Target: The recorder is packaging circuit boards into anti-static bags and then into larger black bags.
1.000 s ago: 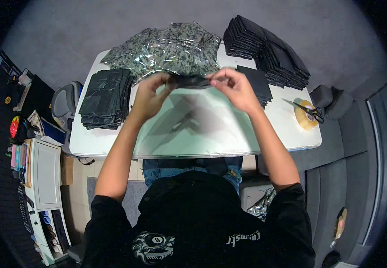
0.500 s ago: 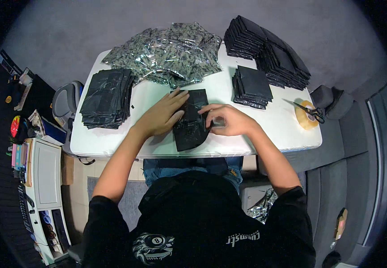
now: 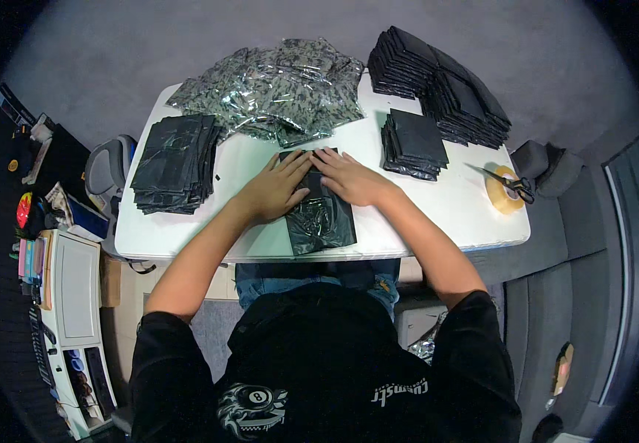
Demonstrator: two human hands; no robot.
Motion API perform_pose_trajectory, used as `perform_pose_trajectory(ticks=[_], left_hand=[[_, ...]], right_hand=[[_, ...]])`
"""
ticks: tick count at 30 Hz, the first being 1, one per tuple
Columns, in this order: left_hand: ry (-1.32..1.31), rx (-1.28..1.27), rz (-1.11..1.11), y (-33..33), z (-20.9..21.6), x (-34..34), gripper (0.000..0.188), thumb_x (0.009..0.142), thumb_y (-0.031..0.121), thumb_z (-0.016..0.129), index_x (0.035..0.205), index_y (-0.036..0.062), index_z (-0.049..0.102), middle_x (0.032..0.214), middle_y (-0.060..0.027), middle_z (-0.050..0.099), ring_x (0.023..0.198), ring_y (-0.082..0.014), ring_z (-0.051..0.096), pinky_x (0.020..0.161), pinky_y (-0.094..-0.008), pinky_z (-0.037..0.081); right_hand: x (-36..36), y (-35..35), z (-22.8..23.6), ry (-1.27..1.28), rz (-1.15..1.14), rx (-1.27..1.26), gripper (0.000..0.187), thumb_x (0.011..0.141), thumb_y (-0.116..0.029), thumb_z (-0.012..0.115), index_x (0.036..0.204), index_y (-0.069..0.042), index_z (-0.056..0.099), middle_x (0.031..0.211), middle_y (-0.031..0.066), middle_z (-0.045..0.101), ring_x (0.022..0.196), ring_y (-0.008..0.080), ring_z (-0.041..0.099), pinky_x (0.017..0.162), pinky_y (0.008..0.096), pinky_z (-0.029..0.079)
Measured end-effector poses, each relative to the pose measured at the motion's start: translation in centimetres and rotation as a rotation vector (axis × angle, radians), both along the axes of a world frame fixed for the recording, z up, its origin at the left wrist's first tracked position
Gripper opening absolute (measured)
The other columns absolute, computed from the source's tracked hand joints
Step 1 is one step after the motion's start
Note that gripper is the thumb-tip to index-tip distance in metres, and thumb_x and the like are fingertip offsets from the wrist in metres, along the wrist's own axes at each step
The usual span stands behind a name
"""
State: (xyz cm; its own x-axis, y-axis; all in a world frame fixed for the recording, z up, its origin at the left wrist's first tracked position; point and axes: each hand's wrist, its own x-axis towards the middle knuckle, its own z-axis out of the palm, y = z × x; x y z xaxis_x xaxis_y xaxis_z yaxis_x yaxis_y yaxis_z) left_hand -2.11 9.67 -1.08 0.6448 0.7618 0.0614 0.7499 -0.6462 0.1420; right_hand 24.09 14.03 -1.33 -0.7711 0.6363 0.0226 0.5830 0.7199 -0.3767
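A black plastic bag (image 3: 321,225) lies flat on the white table in front of me, its near end close to the table's front edge. My left hand (image 3: 279,190) rests on its left side with the fingers stretched out. On the far part of the bag, my right hand (image 3: 350,179) lies flat, fingers extended toward the left fingertips. Neither hand grips anything. Parts of the bag's far end are hidden under both hands.
A pile of clear-wrapped camouflage packets (image 3: 282,88) covers the back of the table (image 3: 467,221). Black bags are stacked at left (image 3: 175,162). A smaller black stack (image 3: 415,140) and taller black stacks (image 3: 459,96) stand right. Scissors (image 3: 520,187) lie on a tape roll (image 3: 502,196).
My right hand has moved from the bag's right edge up and left onto its far part, and its fingers have straightened. The bag's near right corner now lies flat.
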Motion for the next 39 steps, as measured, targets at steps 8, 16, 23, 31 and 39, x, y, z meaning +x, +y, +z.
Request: perform_pose_trajectory(ticks=[8,16,23,31,39], left_hand=[[-0.002,0.006,-0.016,-0.2,0.1,-0.6,0.073,0.112,0.039,0.048,0.17,0.0025,0.023,0.179,-0.0163,0.023,0.166,-0.0344,0.018,0.134,-0.0568,0.016],[0.007,0.007,-0.029,-0.2,0.4,-0.5,0.075,0.111,0.04,0.049,0.171,0.0035,0.023,0.179,-0.0155,0.021,0.167,-0.0339,0.018,0.134,-0.059,0.015],[0.011,-0.014,-0.022,-0.3,0.4,-0.4,0.079,0.109,0.042,0.052,0.171,0.0039,0.022,0.18,-0.0135,0.021,0.167,-0.0354,0.016,0.134,-0.0598,0.015],[0.011,-0.05,0.03,0.5,0.7,-0.9,0.076,0.109,0.041,0.053,0.173,0.0148,0.022,0.181,-0.0104,0.021,0.167,-0.0378,0.014,0.134,-0.0611,0.013],[0.035,0.076,0.061,0.3,0.9,-2.1,0.074,0.108,0.037,0.058,0.17,0.0107,0.029,0.179,-0.0108,0.026,0.166,-0.0364,0.018,0.134,-0.0567,0.018]], right_hand=[[1.4,-2.1,0.6,-0.16,0.072,0.137,0.055,0.115,-0.036,0.043,0.169,-0.026,0.039,0.18,0.0152,0.021,0.166,0.0397,0.015,0.134,0.0583,0.018],[2.7,-3.3,1.0,-0.155,0.113,0.125,0.052,0.115,-0.035,0.043,0.167,-0.031,0.043,0.18,0.0121,0.022,0.166,0.0408,0.014,0.134,0.0614,0.016],[3.4,-4.4,1.2,-0.138,0.113,0.104,0.051,0.114,-0.036,0.045,0.165,-0.033,0.046,0.18,0.0102,0.022,0.166,0.0399,0.015,0.134,0.0612,0.015],[4.9,-4.8,1.6,-0.066,0.098,0.025,0.05,0.113,-0.026,0.045,0.163,-0.03,0.049,0.179,0.0141,0.026,0.164,0.0401,0.023,0.134,0.0587,0.018],[3.6,-6.0,1.7,-0.044,0.067,0.103,0.048,0.107,-0.021,0.053,0.154,-0.023,0.061,0.175,0.0177,0.034,0.161,0.0422,0.03,0.133,0.0552,0.024]])
